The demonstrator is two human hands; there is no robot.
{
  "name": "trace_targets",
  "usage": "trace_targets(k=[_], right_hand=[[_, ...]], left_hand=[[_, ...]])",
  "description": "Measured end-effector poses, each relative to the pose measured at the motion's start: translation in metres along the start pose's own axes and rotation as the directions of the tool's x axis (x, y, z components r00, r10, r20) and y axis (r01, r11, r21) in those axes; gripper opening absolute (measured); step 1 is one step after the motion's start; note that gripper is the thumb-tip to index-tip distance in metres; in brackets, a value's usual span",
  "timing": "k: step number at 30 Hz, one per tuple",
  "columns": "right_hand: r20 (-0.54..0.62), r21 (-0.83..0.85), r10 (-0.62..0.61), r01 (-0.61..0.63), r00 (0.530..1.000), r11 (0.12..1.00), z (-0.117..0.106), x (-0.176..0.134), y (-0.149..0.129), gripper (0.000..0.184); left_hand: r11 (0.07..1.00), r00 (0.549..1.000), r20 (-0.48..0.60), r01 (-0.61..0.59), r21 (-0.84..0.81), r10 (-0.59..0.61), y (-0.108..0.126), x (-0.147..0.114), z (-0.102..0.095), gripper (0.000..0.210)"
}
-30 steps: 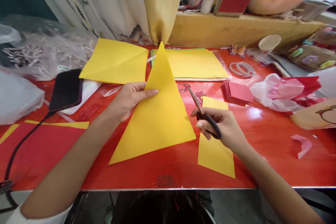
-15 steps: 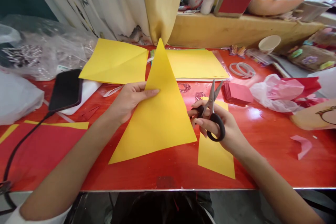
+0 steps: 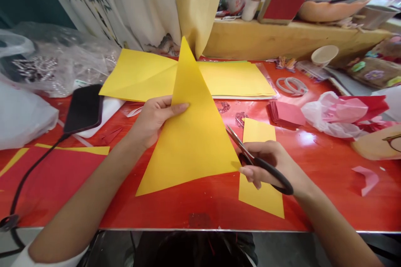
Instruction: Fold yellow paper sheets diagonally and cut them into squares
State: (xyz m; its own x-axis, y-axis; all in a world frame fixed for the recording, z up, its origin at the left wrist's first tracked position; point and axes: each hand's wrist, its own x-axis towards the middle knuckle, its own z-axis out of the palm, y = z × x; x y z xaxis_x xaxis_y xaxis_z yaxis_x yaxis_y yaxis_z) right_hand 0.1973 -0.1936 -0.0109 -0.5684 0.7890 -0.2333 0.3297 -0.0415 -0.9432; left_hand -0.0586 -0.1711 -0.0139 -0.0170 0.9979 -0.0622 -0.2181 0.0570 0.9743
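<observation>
My left hand (image 3: 159, 119) pinches the left edge of a yellow paper triangle (image 3: 196, 142), thumb on its front face. The triangle is raised off the table with its narrow tip pointing away from me. My right hand (image 3: 272, 162) is closed around black-handled scissors (image 3: 272, 174). Their metal blades point up and left, at the triangle's right edge near its lower corner. Whether the blades are around the paper I cannot tell. Partly under my right hand, a yellow paper strip (image 3: 261, 200) lies on the red table (image 3: 175, 212).
Yellow sheets (image 3: 234, 79) lie at the back, with a folded yellow sheet (image 3: 138, 73) beside them. On the left are a phone (image 3: 83, 108) with a cable and red paper (image 3: 53, 171). Small red papers (image 3: 286, 114) and a paper cup (image 3: 325, 55) sit to the right.
My right hand has turned the scissors from pointing upward to pointing left, bringing the blades to the triangle's right edge. The triangle has tilted slightly, still in my left hand.
</observation>
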Motion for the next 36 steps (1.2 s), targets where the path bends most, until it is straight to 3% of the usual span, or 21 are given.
trace_targets(k=[6, 12, 19, 27, 36], right_hand=[[0.003, 0.003, -0.004, 0.004, 1.000, 1.000, -0.0002, -0.0026, 0.0024, 0.030], [-0.095, 0.120, -0.145, 0.156, 0.985, 0.981, -0.0077, -0.0044, 0.0062, 0.034], [-0.049, 0.018, 0.049, -0.048, 0.998, 0.999, -0.0001, -0.0017, 0.0020, 0.024], [-0.026, -0.023, 0.137, -0.137, 0.990, 0.990, 0.0013, 0.0010, 0.0021, 0.027], [0.002, -0.020, 0.158, -0.158, 0.987, 0.987, 0.0009, 0.0021, 0.0075, 0.029]], left_hand=[[1.000, 1.000, -0.011, -0.008, 0.004, 0.008, -0.0009, 0.0010, -0.0005, 0.026], [1.000, 0.999, -0.030, -0.011, 0.017, 0.011, -0.0004, 0.0006, -0.0011, 0.027], [0.999, 1.000, -0.024, -0.008, 0.034, 0.009, -0.0001, 0.0002, -0.0014, 0.026], [1.000, 1.000, 0.010, -0.003, 0.015, 0.003, 0.0009, -0.0003, -0.0028, 0.023], [1.000, 0.999, -0.052, 0.006, 0.024, -0.004, 0.0004, -0.0012, 0.0011, 0.029]])
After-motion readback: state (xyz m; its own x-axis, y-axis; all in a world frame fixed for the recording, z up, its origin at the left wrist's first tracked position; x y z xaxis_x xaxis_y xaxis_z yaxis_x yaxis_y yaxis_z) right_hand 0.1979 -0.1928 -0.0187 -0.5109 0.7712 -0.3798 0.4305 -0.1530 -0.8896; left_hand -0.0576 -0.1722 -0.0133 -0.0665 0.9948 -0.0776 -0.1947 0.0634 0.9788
